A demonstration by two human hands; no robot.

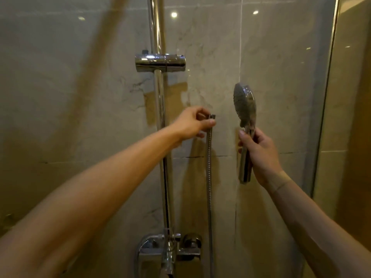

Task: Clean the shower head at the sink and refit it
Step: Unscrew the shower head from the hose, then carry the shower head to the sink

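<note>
My right hand [259, 155] grips the chrome handle of the shower head [244, 103], held upright with its round spray face turned left. The handle's lower end hangs free, apart from the hose. My left hand [192, 122] pinches the top end of the metal shower hose [209, 177] just below its nut, a hand's width left of the shower head. The hose drops straight down toward the mixer.
A chrome riser rail [158, 97] runs up the marble tile wall, with an empty slider bracket [160, 62] above my left hand. The mixer tap [170, 251] sits at the bottom. A glass shower panel [325, 117] stands at the right.
</note>
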